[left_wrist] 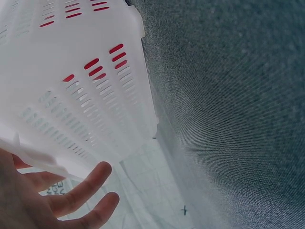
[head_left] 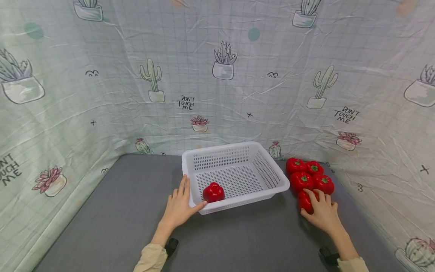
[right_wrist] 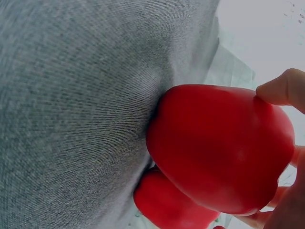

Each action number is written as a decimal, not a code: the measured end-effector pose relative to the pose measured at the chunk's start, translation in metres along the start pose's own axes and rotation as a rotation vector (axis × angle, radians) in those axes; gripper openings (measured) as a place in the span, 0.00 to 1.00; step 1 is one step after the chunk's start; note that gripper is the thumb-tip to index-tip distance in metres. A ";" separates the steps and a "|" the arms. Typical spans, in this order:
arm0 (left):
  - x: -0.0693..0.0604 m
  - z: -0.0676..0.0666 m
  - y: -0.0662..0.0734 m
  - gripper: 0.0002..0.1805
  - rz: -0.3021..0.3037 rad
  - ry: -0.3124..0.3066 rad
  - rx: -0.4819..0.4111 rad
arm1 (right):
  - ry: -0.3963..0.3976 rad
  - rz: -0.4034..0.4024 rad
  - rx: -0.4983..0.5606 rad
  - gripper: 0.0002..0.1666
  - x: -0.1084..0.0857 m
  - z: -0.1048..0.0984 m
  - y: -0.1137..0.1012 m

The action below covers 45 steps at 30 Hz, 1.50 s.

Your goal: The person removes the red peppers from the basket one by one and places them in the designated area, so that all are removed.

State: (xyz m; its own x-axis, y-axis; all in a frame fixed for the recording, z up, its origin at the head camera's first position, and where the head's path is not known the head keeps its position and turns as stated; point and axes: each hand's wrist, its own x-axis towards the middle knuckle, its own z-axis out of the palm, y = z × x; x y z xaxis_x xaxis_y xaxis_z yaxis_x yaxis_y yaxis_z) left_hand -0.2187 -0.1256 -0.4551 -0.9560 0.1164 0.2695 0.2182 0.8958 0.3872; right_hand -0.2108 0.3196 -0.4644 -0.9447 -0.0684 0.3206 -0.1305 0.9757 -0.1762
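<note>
A white perforated plastic basket (head_left: 234,202) stands on the grey table with one red bell pepper (head_left: 213,192) in its near left corner. My left hand (head_left: 177,207) rests on the basket's near left corner, fingers extended along the left rim and thumb along the front. Through the slots in the left wrist view, bits of red show. At the right, my right hand (head_left: 323,214) grips a red bell pepper (right_wrist: 219,143) between thumb and fingers. That pepper is at the table surface, nearest of a cluster of red bell peppers (head_left: 301,181) with green stems.
The grey table (head_left: 112,219) extends left of the basket and in front of it. A pale cactus-printed cloth (head_left: 190,75) hangs behind and along both sides. The pepper cluster sits close to the basket's right end. Black bands (head_left: 171,245) are around the wrists.
</note>
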 end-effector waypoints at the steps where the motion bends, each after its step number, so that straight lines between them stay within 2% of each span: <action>1: 0.000 0.000 0.000 0.55 0.001 0.001 0.001 | -0.001 0.001 0.001 0.45 0.000 0.000 0.001; 20: -0.001 -0.001 0.000 0.55 0.004 0.010 0.000 | -0.010 -0.025 -0.001 0.47 -0.002 0.001 0.005; 30: 0.000 0.000 0.001 0.55 0.003 0.010 -0.003 | -0.043 -0.021 0.019 0.48 0.000 -0.002 0.005; 39: 0.000 -0.001 0.001 0.55 0.004 0.006 -0.005 | 0.043 -0.055 0.022 0.49 0.002 -0.009 0.000; 45: 0.001 0.000 0.000 0.55 0.005 0.004 0.001 | 0.045 -0.073 0.017 0.49 0.004 -0.018 -0.005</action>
State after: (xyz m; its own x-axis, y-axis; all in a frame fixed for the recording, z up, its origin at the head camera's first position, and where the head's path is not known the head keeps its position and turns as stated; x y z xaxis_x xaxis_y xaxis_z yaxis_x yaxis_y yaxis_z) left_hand -0.2191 -0.1253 -0.4544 -0.9540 0.1193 0.2749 0.2229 0.8956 0.3849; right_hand -0.2083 0.3182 -0.4457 -0.9181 -0.1299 0.3743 -0.2042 0.9647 -0.1661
